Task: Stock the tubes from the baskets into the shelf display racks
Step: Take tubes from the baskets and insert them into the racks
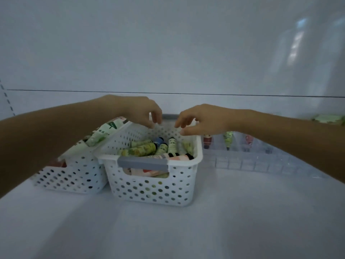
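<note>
Green-printed tubes (143, 149) (some pink) lie jumbled in white basket (155, 189).

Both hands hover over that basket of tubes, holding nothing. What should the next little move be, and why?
Probably dip the right hand into the front basket and pinch one of the tubes lying there. Both it and the left hand are empty, and the clear rack to the right holds only a few tubes.

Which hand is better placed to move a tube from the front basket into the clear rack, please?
The right hand: both hover empty over the front basket, but the clear rack sits to its side, away from the left hand.
</note>
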A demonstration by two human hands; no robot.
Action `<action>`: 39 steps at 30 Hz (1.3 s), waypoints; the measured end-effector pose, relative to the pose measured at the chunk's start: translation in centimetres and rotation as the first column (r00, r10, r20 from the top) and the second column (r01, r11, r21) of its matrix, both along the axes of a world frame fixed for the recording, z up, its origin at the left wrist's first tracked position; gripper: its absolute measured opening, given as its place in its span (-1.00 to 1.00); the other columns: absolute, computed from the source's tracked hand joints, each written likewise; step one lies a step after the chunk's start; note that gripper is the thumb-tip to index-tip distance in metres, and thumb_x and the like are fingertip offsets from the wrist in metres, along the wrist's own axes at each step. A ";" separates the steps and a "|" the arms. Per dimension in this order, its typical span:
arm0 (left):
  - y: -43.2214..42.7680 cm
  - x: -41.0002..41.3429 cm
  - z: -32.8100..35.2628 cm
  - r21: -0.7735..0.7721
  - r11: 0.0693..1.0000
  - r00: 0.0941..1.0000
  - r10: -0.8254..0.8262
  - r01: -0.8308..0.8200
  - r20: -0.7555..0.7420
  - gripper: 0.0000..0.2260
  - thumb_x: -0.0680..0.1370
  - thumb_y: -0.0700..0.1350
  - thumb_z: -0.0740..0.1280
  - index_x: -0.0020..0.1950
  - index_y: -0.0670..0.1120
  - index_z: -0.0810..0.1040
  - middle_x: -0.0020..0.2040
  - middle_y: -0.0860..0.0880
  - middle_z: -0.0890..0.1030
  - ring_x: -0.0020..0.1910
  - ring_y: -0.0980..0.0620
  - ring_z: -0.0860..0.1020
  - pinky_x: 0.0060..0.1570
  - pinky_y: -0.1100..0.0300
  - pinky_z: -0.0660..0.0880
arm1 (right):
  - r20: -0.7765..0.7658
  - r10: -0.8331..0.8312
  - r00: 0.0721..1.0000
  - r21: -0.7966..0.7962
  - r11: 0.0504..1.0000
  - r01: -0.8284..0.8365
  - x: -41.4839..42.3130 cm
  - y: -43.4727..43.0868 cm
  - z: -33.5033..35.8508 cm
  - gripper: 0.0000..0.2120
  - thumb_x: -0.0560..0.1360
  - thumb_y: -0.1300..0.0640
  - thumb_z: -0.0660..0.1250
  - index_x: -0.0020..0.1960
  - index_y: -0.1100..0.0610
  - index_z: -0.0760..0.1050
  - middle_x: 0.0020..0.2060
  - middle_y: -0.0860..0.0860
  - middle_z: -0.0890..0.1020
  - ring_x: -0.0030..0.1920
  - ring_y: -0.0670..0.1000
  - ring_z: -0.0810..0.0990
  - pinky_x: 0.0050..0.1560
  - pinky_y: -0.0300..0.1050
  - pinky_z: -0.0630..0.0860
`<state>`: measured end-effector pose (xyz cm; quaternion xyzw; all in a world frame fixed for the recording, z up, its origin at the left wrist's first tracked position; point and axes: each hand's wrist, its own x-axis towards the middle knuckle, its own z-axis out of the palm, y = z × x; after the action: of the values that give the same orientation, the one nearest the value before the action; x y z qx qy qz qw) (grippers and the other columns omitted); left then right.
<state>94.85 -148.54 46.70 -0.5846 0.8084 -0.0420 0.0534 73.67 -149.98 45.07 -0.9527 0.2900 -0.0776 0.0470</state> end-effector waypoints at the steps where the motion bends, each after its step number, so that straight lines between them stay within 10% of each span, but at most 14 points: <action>1: -0.5 0.0 -0.2 0.022 1.000 1.000 -0.017 0.016 0.018 -0.80 0.50 -0.07 0.36 0.12 0.00 0.54 -0.01 0.11 0.55 -0.10 0.12 0.52 -0.03 0.26 0.37 | -0.026 0.000 1.000 0.034 0.999 0.001 0.6 -0.1 -0.1 -0.80 0.52 0.01 0.28 0.13 -0.03 0.51 0.05 -0.09 0.58 0.06 -0.12 0.53 0.01 -0.30 0.42; 15: -2.7 -0.5 -1.9 0.404 0.914 0.996 0.005 -0.043 0.095 -0.54 0.36 0.18 0.43 0.21 0.07 0.52 0.02 0.11 0.59 0.02 0.11 0.56 -0.01 0.22 0.43 | -0.357 0.193 0.914 0.453 0.891 -0.011 5.3 -0.6 0.0 -0.68 0.45 0.05 0.38 0.17 -0.19 0.51 0.06 -0.15 0.54 -0.18 -0.40 0.49 -0.08 -0.38 0.43; 25: -2.5 1.6 -0.2 0.189 0.979 0.860 0.035 0.072 -0.509 -0.65 0.44 -0.02 0.42 0.20 -0.02 0.49 0.06 0.08 0.54 -0.10 0.19 0.55 -0.32 0.52 0.46 | -0.178 0.210 0.961 0.477 0.873 -0.102 4.7 0.2 -1.4 -0.86 0.45 0.06 0.39 -0.07 -0.18 0.54 -0.07 -0.17 0.61 -0.16 -0.28 0.51 -0.12 -0.42 0.45; 31: -1.2 2.3 1.7 -0.013 1.000 0.684 0.005 -0.021 -0.729 -0.77 0.39 -0.20 0.47 -0.09 -0.07 0.44 -0.08 -0.04 0.53 -0.16 0.06 0.53 -0.27 0.44 0.51 | 0.206 0.023 0.978 0.427 0.897 -0.111 3.6 0.0 -1.0 -0.78 0.40 0.26 0.41 -0.10 0.02 0.43 -0.16 -0.07 0.56 -0.19 -0.15 0.56 -0.20 -0.31 0.52; 39: 0.2 -0.9 5.1 -0.090 0.966 0.479 0.039 -0.243 -0.877 -0.88 0.51 -0.08 0.35 -0.15 -0.08 0.45 -0.16 -0.07 0.61 -0.40 0.14 0.58 -0.27 0.30 0.59 | 0.726 -0.394 0.563 0.670 0.589 -0.451 -2.2 -1.1 0.6 -0.80 0.51 0.22 0.23 -0.27 0.07 0.49 -0.31 0.02 0.62 -0.35 -0.07 0.56 -0.26 -0.22 0.56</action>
<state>93.95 -148.30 51.80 -0.5925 0.6646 0.1813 -0.4175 71.49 -151.11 45.70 -0.6714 0.2154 -0.3715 0.6040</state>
